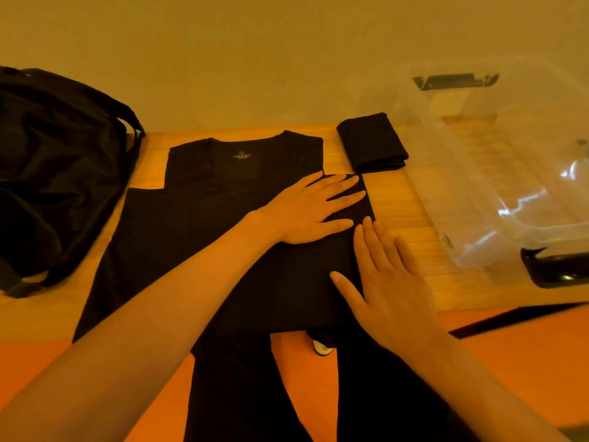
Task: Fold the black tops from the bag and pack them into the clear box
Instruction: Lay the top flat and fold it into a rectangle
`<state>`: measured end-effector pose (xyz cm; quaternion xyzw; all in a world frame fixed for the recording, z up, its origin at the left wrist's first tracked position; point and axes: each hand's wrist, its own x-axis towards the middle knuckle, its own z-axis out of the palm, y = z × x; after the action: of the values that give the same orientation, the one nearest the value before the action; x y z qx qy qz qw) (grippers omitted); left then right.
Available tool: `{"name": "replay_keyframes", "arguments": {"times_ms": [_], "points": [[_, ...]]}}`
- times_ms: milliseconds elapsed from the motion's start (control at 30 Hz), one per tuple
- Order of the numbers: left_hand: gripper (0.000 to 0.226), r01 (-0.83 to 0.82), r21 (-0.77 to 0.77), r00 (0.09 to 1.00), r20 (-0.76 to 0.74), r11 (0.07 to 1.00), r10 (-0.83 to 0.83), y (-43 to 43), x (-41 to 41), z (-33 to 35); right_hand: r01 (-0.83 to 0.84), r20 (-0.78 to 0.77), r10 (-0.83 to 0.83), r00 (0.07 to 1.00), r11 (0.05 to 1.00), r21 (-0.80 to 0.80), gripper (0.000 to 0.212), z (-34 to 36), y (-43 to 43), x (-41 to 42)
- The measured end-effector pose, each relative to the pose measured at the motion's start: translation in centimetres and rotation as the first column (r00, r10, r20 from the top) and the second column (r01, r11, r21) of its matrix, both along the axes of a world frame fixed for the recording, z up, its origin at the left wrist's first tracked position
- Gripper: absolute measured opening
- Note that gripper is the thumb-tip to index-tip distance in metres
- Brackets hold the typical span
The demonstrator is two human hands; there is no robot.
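Fingers (345, 195) on both your left hand (302, 215) and right hand (395, 282) lie straight and flat, gripping nothing, pressing the black top (197, 224) spread on the counter (401, 199). Smooth its folded right edge outward before turning the next fold, keeping edges square; the clear box (497, 186) waits at right.
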<state>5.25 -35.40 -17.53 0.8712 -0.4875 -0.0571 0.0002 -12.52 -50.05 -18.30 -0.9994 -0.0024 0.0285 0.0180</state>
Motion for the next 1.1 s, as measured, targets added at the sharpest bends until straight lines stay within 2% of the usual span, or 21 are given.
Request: {"name": "replay_keyframes", "arguments": {"times_ms": [233, 400, 533, 700, 833, 900, 967, 1033, 1100], "points": [[0.072, -0.011, -0.014, 1.0, 0.024, 1.0, 0.011, -0.2, 1.1, -0.2, -0.042, -0.081, 0.043, 0.996, 0.999, 0.015, 0.091, 0.1, -0.4, -2.6], [0.069, -0.047, -0.043, 0.999, -0.009, 0.998, 0.047, -0.2, 0.2, 0.6, -0.054, -0.163, 0.069, 0.984, 0.994, 0.095, 0.094, 1.8, -0.3, -4.0], [0.06, 0.009, -0.177, 1.0, 0.006, 0.984, -0.008, 1.0, -2.2, 1.1, -0.054, -0.042, 0.055, 0.998, 0.998, 0.031, 0.092, 3.2, 0.3, -0.5], [0.061, -0.043, -0.039, 0.998, -0.054, 0.998, 0.041, 2.3, -3.4, 0.2, -0.004, -0.124, 0.004, 0.992, 1.0, -0.005, 0.096, 1.5, 0.5, -0.2], [0.062, -0.088, -0.049, 0.995, -0.054, 0.995, 0.085, 2.1, -3.4, 0.5, -0.011, -0.234, 0.005, 0.972, 1.0, -0.026, 0.097, 2.5, 0.5, -3.6], [0.064, -0.149, -0.126, 0.989, -0.024, 0.981, 0.147, 3.0, -4.2, 0.8, -0.017, -0.244, 0.007, 0.97, 0.999, -0.039, 0.093, 3.5, 0.9, -3.7], [0.067, -0.269, -0.21, 0.962, -0.005, 0.94, 0.274, 5.2, -5.8, 0.9, -0.038, -0.139, 0.032, 0.99, 0.999, -0.038, 0.083, 4.4, 2.0, -2.2], [0.07, -0.445, -0.205, 0.889, 0.014, 0.872, 0.457, 8.9, -7.8, 0.9, -0.067, -0.029, 0.066, 0.997, 0.998, -0.02, 0.073, 4.9, 3.9, 1.1], [0.075, -0.621, -0.164, 0.77, 0.054, 0.767, 0.635, 12.8, -10.0, 0.8, -0.14, -0.004, 0.14, 0.99, 0.99, 0.017, 0.069, 4.9, 6.3, 5.8]]}}
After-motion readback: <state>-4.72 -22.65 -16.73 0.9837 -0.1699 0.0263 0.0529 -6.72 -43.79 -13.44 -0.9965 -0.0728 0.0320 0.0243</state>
